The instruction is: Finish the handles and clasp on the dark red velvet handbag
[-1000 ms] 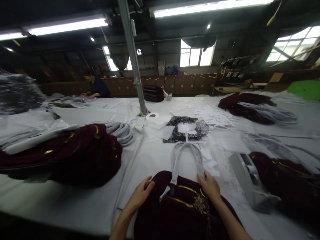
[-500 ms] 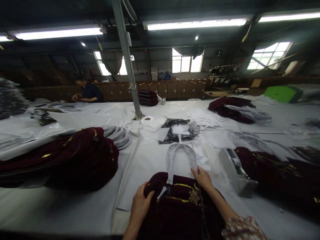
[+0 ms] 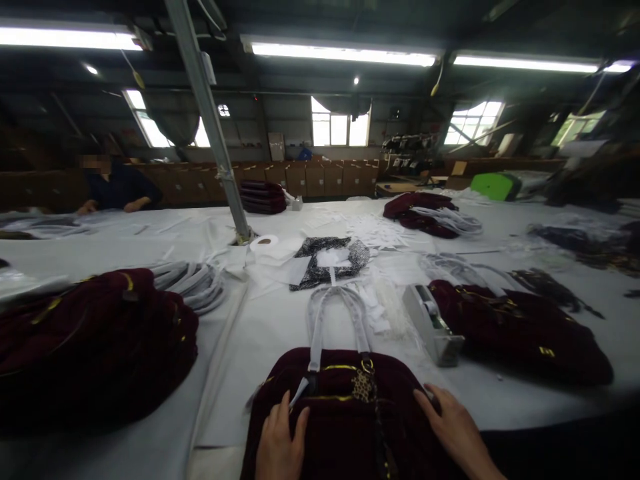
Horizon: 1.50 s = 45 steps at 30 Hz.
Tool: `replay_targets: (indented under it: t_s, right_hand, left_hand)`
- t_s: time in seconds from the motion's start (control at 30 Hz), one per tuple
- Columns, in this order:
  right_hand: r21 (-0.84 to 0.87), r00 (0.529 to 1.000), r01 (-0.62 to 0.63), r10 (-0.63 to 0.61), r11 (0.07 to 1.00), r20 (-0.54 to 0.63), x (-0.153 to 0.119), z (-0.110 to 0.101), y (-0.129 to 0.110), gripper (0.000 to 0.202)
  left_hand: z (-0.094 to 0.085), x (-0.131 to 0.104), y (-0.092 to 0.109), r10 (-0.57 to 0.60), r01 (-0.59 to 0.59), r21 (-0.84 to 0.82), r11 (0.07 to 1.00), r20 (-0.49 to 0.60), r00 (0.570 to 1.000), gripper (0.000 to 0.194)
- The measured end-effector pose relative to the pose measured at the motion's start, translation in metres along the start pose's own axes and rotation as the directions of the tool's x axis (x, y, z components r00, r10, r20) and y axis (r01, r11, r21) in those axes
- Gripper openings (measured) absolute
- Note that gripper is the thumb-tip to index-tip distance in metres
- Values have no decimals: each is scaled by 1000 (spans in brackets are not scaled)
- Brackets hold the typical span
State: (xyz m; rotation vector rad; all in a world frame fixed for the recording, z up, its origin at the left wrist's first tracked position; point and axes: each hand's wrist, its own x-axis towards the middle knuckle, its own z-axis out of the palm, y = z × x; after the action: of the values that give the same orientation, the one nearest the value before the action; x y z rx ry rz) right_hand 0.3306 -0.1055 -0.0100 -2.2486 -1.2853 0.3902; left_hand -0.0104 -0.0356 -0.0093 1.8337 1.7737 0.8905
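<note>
Bag factory, long worktable (image 3: 280,320), stacked handbags (image 3: 90,340)

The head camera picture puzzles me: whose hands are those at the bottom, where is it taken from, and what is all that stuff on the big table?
No machine here: a person wears a camera on the head, looking forward and down. At the bottom you see that person's own left hand and right hand, both resting flat on a dark red velvet bag with pale grey handles and gold trim. Neither hand grips anything. The bag lies on a long white table. A pile of similar bags sits to the left, another bag to the right beside a tape dispenser. Far off, another person sits at the table.
</note>
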Motion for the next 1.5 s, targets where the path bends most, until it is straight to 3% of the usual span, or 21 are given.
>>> replay_targets:
  t_s: [0.1, 0.2, 0.27, 0.37, 0.5, 0.57, 0.67, 0.77, 0.83, 0.97, 1.07, 1.17, 1.27, 1.33, 1.43, 1.5]
  right_hand:
    - [98, 999, -41, 44, 994, -21, -6, 15, -8, 49]
    - [179, 995, -69, 81, 981, -60, -5, 17, -26, 47]
    - [218, 995, -24, 45, 976, -92, -4, 15, -37, 48]
    - [203, 988, 67, -36, 977, -152, -2, 17, -44, 47]
    - [146, 988, 53, -31, 988, -152, 3, 25, -37, 44]
    - [138, 990, 39, -20, 990, -137, 5, 27, -34, 42]
    - [142, 992, 28, -10, 990, -123, 5, 26, -32, 42]
    - [155, 992, 20, -1, 988, -124, 4, 26, -33, 42]
    - [162, 992, 20, 1, 987, -128, 4, 26, -33, 43]
    - [174, 991, 24, -1, 984, -131, 4, 29, -32, 45]
    - [162, 990, 27, -4, 986, -144, 3, 29, -31, 44]
    - [130, 970, 74, -41, 989, -238, 1, 24, -36, 45]
    - [124, 944, 162, -118, 979, -307, -8, 13, -57, 40]
    - [152, 964, 193, -158, 969, -213, -16, 7, -78, 38]
    - [145, 988, 155, -155, 977, -10, -25, 7, -105, 35]
    - [126, 992, 115, -121, 985, 45, -27, 11, -114, 30]
  left_hand:
    - [8, 2, -3, 31, -31, 36, 999, -2, 1000, 48]
    - [2, 5, -3, 2, -1, -61, 998, 20, 1000, 40]
    - [-4, 8, -3, -14, 17, -114, 993, 26, 1000, 37]
    - [-8, 12, -3, -43, 45, -141, 989, 16, 999, 35]
    - [-8, 16, -1, -61, 65, -110, 992, 34, 998, 29]
    - [-10, 17, 7, 5, -6, -47, 999, -36, 999, 28]
    - [-13, 17, 30, 192, -189, 35, 981, -143, 971, 32]
    - [-9, 18, 56, 323, -322, -23, 946, 34, 946, 30]
    - [2, 20, 70, 335, -331, -57, 942, 181, 925, 31]
    - [36, 31, 87, 227, -208, -96, 973, 299, 927, 46]
    - [57, 44, 94, 157, -124, -111, 986, 385, 910, 37]
    - [62, 55, 99, 126, -75, -135, 988, 428, 895, 18]
    - [57, 61, 103, 82, 14, -208, 978, 448, 890, 11]
    - [56, 60, 105, 46, 111, -280, 953, 499, 865, 14]
    - [64, 53, 105, -34, 320, -353, 879, 624, 781, 21]
    - [71, 48, 101, -88, 439, -374, 817, 671, 736, 19]
